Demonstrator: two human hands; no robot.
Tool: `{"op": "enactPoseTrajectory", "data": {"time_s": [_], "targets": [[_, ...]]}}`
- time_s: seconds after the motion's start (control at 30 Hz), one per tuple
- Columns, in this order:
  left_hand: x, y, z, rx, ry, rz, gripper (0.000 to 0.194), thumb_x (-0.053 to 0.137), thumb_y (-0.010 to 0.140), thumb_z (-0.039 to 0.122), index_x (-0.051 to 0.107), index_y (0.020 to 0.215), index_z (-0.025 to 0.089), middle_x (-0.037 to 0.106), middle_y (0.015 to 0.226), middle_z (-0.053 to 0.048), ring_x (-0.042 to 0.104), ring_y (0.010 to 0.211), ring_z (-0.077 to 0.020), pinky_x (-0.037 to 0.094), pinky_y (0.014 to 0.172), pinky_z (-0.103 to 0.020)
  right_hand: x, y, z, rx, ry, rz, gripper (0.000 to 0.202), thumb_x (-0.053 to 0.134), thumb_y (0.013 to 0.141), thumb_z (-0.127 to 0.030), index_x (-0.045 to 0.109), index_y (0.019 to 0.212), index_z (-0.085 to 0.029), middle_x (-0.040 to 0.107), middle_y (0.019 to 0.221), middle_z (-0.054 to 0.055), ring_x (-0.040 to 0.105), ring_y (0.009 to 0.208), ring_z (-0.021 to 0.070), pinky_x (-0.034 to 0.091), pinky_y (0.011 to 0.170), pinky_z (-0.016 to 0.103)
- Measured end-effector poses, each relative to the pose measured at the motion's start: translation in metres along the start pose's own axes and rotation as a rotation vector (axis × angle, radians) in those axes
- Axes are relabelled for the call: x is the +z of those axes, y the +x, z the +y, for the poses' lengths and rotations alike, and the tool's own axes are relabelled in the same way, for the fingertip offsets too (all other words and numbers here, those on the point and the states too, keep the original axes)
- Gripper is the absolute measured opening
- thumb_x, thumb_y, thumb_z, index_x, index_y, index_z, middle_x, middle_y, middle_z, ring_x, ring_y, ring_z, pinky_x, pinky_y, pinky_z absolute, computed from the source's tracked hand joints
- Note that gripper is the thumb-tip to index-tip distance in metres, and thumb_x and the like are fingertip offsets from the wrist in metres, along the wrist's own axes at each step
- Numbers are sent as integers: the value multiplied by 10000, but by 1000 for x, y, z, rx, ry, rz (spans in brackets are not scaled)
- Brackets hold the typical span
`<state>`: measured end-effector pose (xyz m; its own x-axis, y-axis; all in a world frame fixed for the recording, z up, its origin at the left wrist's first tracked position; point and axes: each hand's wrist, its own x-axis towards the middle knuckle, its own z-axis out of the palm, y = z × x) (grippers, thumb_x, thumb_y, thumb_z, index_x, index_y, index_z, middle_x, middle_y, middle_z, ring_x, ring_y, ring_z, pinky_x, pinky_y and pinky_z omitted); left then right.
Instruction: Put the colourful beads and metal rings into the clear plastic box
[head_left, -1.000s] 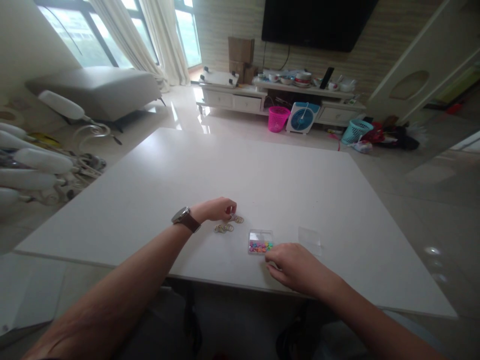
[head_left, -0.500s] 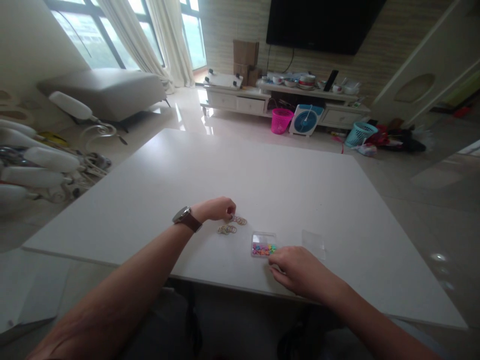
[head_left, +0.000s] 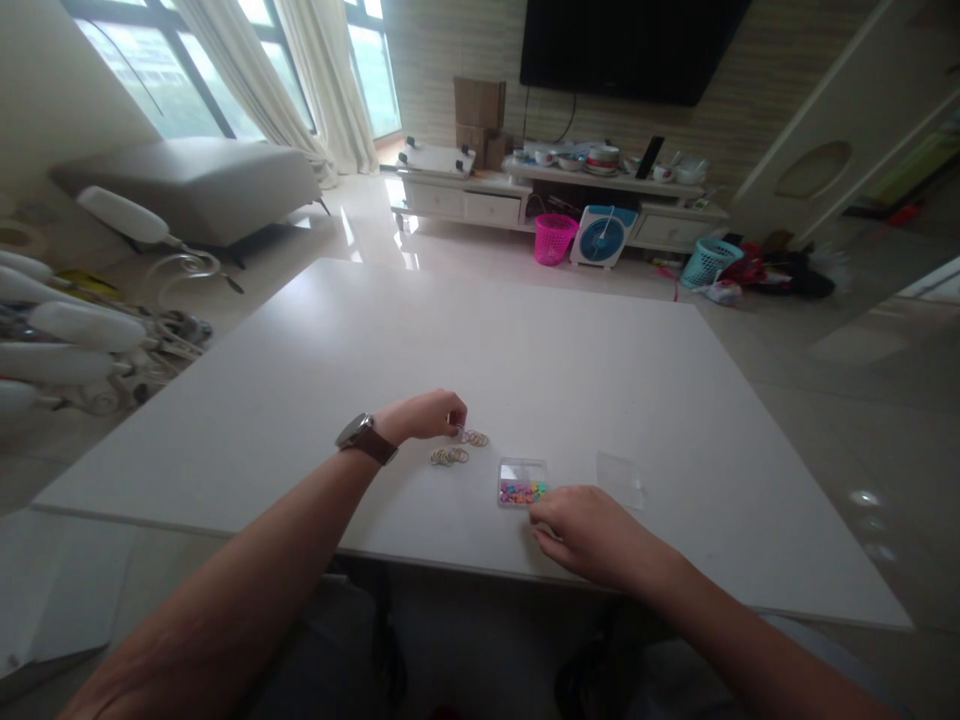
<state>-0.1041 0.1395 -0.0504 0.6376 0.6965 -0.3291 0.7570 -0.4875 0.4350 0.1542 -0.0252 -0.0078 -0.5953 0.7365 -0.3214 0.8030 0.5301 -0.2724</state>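
On the white table (head_left: 525, 350) lie two small overlapping rows of thin rings. My left hand (head_left: 439, 414), with a watch on its wrist, is closed in a pinch at the left end of the farther row (head_left: 476, 438); what lies between the fingertips is too small to make out. The nearer row (head_left: 449, 456) is just below that hand. A clear box (head_left: 523, 468) holds colourful small pieces (head_left: 521, 491) in its near part. My right hand (head_left: 574, 525) is at the box's near right corner, fingers curled, their tips partly hidden.
A clear lid (head_left: 621, 480) lies right of the box, beyond my right hand. White chairs (head_left: 90, 327) stand past the table's left edge. Beyond the far edge are a pink basket (head_left: 555, 240), a fan (head_left: 602, 238) and a low cabinet (head_left: 491, 207).
The whole view has shifted slightly, moving the scene a little left. Both hands keep nearly the same places beside the rings and the box.
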Motion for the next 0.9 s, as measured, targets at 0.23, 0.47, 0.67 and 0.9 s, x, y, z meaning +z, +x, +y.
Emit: {"op": "enactPoseTrajectory", "data": {"time_s": [0.23,0.47,0.67,0.9], "targets": [[-3,-2,4,22,-2,-30,135,641,760,162,770,795,183,721,711,-7,611,640,-125,412,592,-218,4,1,2,-13,3,0,143,542,884,-192,652,794,-175,738,853,61,643,756,171,294,624,281],[-4,-5,3,27,21,3,172,612,748,128,732,859,183,718,787,-7,599,666,-123,406,583,-217,-3,3,-1,-23,7,-11,142,538,881,-173,647,791,-168,735,851,63,645,774,175,299,630,277],[-1,-2,2,43,12,-5,156,605,751,146,740,817,188,719,743,-3,605,654,-130,413,585,-230,0,2,-2,-25,-8,1,128,553,874,-179,647,789,-169,733,857,60,641,763,172,289,619,278],[11,5,1,32,39,24,159,610,744,141,734,826,197,723,779,-17,609,676,-141,418,607,-237,4,0,-2,-11,0,-14,122,561,874,-186,653,795,-173,738,863,61,642,768,176,304,627,280]]}}
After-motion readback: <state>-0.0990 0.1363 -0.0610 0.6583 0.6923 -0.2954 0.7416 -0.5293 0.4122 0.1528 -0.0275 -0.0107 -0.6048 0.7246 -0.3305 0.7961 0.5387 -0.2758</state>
